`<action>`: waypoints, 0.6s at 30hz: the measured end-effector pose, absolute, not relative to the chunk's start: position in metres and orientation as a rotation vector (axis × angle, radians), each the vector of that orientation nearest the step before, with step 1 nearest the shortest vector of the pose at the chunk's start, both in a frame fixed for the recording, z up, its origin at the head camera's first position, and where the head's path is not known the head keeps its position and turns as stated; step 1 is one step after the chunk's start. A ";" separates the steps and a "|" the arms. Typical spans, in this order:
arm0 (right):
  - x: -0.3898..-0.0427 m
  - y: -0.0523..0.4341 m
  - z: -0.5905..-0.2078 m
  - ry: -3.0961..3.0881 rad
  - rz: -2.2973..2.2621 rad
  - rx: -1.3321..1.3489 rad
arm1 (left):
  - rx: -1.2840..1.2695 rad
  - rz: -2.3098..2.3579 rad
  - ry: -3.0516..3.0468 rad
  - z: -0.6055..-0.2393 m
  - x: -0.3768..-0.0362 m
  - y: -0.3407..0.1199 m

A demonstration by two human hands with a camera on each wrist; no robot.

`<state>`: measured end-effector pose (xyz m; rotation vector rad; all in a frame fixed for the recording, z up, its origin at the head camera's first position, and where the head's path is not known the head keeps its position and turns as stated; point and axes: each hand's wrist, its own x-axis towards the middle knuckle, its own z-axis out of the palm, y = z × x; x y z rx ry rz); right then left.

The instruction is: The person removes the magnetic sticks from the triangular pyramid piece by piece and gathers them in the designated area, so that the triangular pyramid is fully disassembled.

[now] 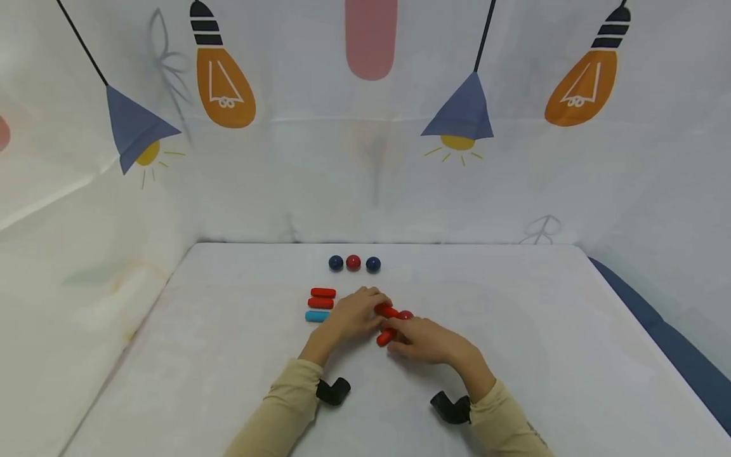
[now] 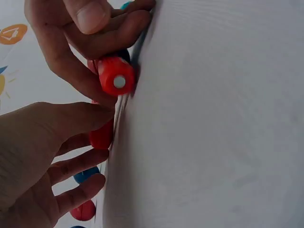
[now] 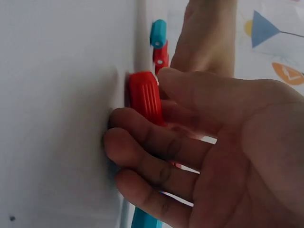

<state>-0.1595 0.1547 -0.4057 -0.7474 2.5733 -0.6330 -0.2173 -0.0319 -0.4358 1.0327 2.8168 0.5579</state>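
Note:
My left hand (image 1: 356, 313) pinches a red magnetic rod (image 1: 387, 310) between thumb and fingers, low over the white table. Just right of it, my right hand (image 1: 428, 341) holds a second red rod (image 3: 145, 96) with thumb and index finger; its round metal end faces the camera in the left wrist view. A red ball (image 1: 405, 315) shows at the far end of the left hand's rod, partly hidden by the right hand. Below the right hand's fingers in the right wrist view, part of a blue rod (image 3: 145, 219) shows.
Left of my left hand lie two red rods (image 1: 321, 303) and a light blue rod (image 1: 316, 316), side by side. Farther back, a red ball (image 1: 353, 262) sits between two dark blue balls (image 1: 335, 263). A patterned white cloth (image 1: 320, 178) hangs behind the table (image 1: 228, 355).

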 end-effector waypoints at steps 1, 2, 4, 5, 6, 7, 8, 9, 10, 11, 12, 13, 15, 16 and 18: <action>-0.160 0.156 -0.406 2.553 -0.649 -0.752 | 1.013 0.547 2.818 -0.437 -0.217 -0.032; -0.160 0.158 -0.406 2.539 -0.657 -0.755 | 0.997 0.536 2.825 -0.438 -0.216 -0.033; -0.162 0.163 -0.405 2.511 -0.666 -0.749 | 0.966 0.537 2.830 -0.438 -0.215 -0.037; -0.163 0.166 -0.405 2.497 -0.677 -0.742 | 0.954 0.538 2.829 -0.438 -0.215 -0.040; -0.164 0.169 -0.404 2.488 -0.685 -0.734 | 0.942 0.537 2.826 -0.437 -0.214 -0.043; -0.165 0.172 -0.403 2.483 -0.692 -0.729 | 0.935 0.535 2.821 -0.436 -0.213 -0.046; -0.166 0.175 -0.403 2.489 -0.683 -0.733 | 0.930 0.532 2.816 -0.435 -0.211 -0.049; -0.167 0.178 -0.402 2.498 -0.678 -0.738 | 0.929 0.532 2.806 -0.433 -0.210 -0.051; -0.168 0.180 -0.401 2.508 -0.680 -0.739 | 0.936 0.526 2.798 -0.431 -0.208 -0.053; -0.168 0.182 -0.401 2.525 -0.680 -0.738 | 0.941 0.520 2.788 -0.430 -0.207 -0.055; -0.169 0.184 -0.401 2.544 -0.678 -0.734 | 0.946 0.514 2.778 -0.428 -0.205 -0.056; -0.170 0.186 -0.401 2.566 -0.676 -0.733 | 0.954 0.509 2.768 -0.426 -0.203 -0.057; -0.172 0.188 -0.402 2.618 -0.676 -0.706 | 0.963 0.502 2.748 -0.424 -0.200 -0.058; -0.173 0.189 -0.403 2.647 -0.673 -0.684 | 0.964 0.499 2.743 -0.423 -0.199 -0.058; -0.175 0.190 -0.405 2.701 -0.669 -0.646 | 0.949 0.510 2.735 -0.424 -0.196 -0.058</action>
